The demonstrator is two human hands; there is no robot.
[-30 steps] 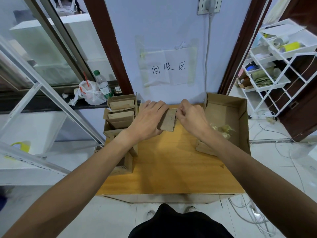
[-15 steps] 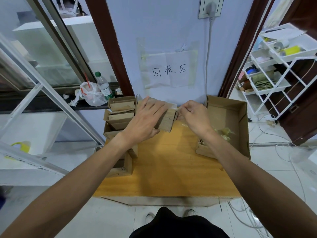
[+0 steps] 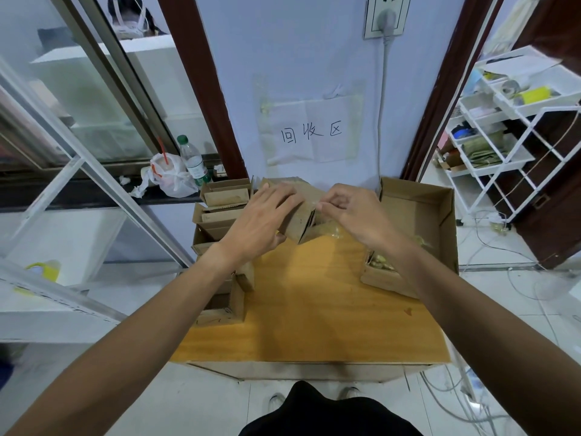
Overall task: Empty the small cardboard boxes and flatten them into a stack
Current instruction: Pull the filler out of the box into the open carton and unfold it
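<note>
Along the left edge of the table [image 3: 314, 309], a row of small boxes [image 3: 220, 212] stands unfolded, so most of the job looks undone. No flat stack shows plainly. The left hand [image 3: 261, 221] reaches forward with its fingers spread over the top of the held box [image 3: 298, 223] and its thumb on the near side, gripping it above the table's far side. The right hand [image 3: 355, 212] meets the box at its open end, fingertips pinching a clear packet [image 3: 328, 229] that seems partly out. Further right, the big open box [image 3: 418, 212] holds yellowish packets [image 3: 382, 262], likely emptied contents.

Water bottle [image 3: 192, 162] beside plastic bag [image 3: 171, 180]; paper sign [image 3: 311, 133] on wall.
</note>
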